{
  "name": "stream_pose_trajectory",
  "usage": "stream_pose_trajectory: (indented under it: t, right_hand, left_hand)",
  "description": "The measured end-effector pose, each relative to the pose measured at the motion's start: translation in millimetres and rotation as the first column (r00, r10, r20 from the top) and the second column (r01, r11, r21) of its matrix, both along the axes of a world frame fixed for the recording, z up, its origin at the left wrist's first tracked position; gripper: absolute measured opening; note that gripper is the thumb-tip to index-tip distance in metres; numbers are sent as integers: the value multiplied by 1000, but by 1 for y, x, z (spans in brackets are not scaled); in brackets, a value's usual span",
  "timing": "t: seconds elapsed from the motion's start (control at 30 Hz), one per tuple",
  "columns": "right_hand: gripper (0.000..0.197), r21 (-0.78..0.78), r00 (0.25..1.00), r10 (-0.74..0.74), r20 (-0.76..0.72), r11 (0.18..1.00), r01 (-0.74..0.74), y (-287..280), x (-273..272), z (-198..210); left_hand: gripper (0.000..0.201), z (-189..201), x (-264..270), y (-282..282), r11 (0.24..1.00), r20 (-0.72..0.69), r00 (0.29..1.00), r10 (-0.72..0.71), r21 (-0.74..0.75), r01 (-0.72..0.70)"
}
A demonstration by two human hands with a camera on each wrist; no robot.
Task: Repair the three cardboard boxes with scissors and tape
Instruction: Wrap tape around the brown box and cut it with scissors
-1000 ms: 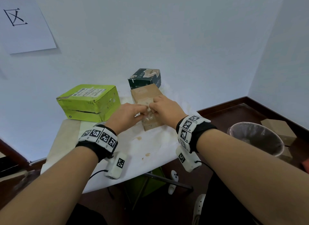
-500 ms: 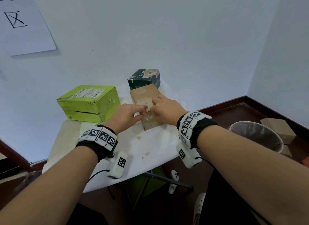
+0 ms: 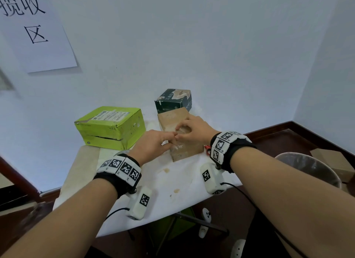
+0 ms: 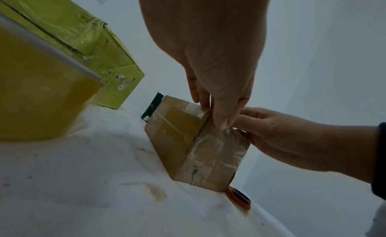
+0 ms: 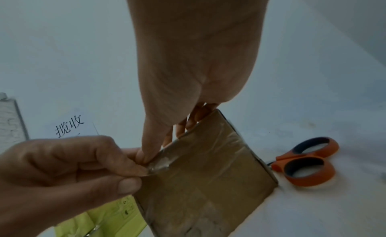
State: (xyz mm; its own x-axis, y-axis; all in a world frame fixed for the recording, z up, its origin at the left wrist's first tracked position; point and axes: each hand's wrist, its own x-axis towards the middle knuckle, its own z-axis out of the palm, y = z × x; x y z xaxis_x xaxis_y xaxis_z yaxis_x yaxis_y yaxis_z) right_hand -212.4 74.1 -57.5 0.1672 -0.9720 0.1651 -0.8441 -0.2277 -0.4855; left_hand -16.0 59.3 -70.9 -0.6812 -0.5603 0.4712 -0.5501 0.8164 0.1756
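Note:
A brown cardboard box (image 3: 180, 142) lies mid-table under both hands. My left hand (image 3: 153, 144) pinches the loose end of a clear tape strip (image 5: 160, 164) at the box's near top edge, index finger above and thumb below. My right hand (image 3: 194, 129) curls over the box top, and its thumb (image 5: 148, 149) and fingers nip the same strip at the edge. The box's faces (image 4: 208, 158) carry older clear tape. Orange-handled scissors (image 5: 307, 164) lie on the table just right of the box. A yellowish tape roll (image 4: 41, 100) sits close to my left wrist.
A lime-green box (image 3: 111, 127) with a split along its side stands at the back left. A dark green box (image 3: 172, 100) stands behind the brown one, against the wall. The white table cover (image 3: 172, 190) is stained. A lined bin (image 3: 307, 167) stands on the floor at the right.
Both hands stay at the brown box's near top edge. The right hand's fingers have crept slightly further over the top, and the fingertips have drawn closer together on the tape.

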Motion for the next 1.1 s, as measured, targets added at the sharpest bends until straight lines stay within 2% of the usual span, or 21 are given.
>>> stream_pose_trajectory:
  t: [0.23, 0.43, 0.8, 0.97, 1.1]
  right_hand:
    - [38, -82, 999, 32, -36, 996, -35, 3, -3, -6]
    - [33, -138, 999, 34, -11, 990, -35, 3, -3, -14]
    - [34, -167, 999, 37, -2, 985, -37, 3, -3, -19]
    - [35, -175, 999, 36, -11, 984, -38, 3, -3, -20]
    - [38, -180, 999, 52, -16, 982, -54, 5, -4, -20]
  left_hand:
    - [5, 0, 0, -3, 1000, 36, 999, 16, -6, -16]
    - [7, -2, 0, -2, 999, 36, 999, 10, -45, -8]
    - [10, -2, 1, -3, 992, 89, 996, -13, -123, 24]
    - [5, 6, 5, -2, 1000, 174, 985, -3, 17, 0]
    - [1, 16, 3, -1, 976, 134, 989, 63, 201, -89]
